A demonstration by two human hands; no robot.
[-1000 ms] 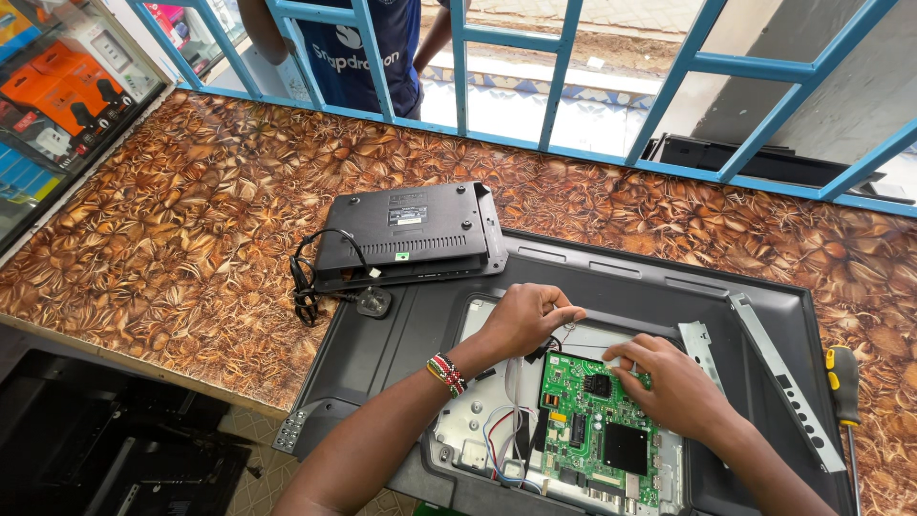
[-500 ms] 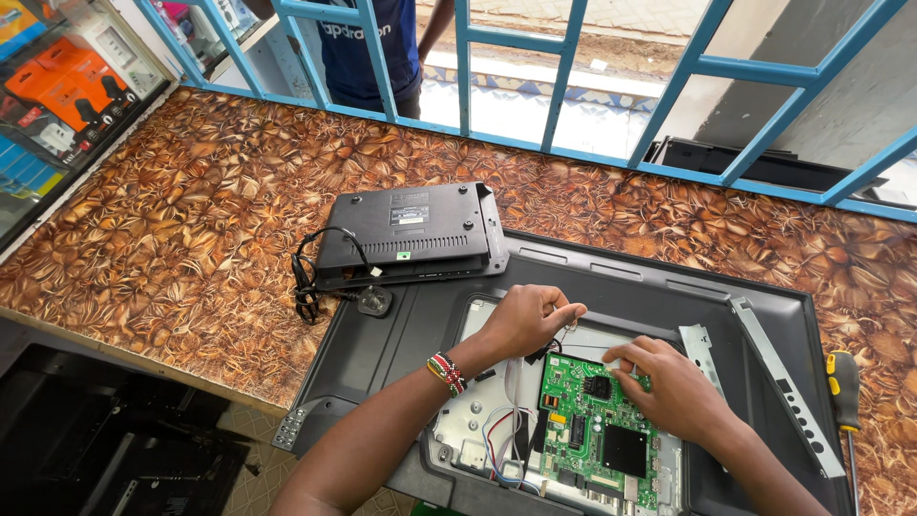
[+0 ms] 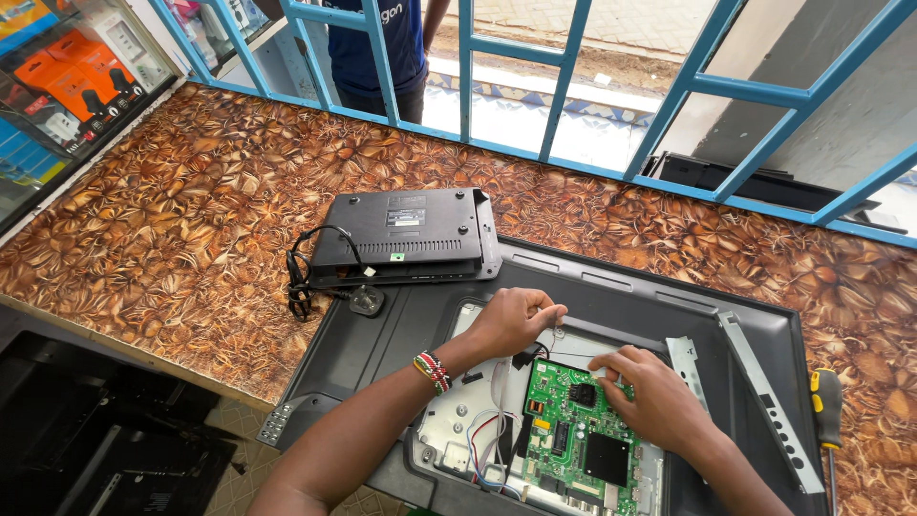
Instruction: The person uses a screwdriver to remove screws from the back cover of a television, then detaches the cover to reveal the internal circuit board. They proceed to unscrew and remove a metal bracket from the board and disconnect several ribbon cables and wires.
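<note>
Green circuit board (image 3: 578, 441) sits nearest, low in the opened back of a flat television (image 3: 611, 315) that lies face down on the counter (image 3: 172, 229). Thin wires (image 3: 482, 440) curl just left of the board on the pale metal plate (image 3: 449, 430). The right hand (image 3: 654, 397) rests on the board's upper right corner, fingers curled down onto it, clasping nothing that can be seen. The left hand (image 3: 511, 320), a beaded band (image 3: 432, 371) at its wrist, is closed in a narrow pinch just above the board's top edge, over a dark connector; what it pinches is too small to tell. A screwdriver (image 3: 826, 411) with a yellow and black handle lies at the television's right edge. Farther off, a smaller black back cover (image 3: 406, 234) overlaps the television's upper left corner, its cable and plug (image 3: 365, 302) beside it. Beyond the blue window frame (image 3: 564, 86) stands a person in a blue shirt (image 3: 377, 48). Orange boxes (image 3: 81, 81) fill a glass case at the far left.
</note>
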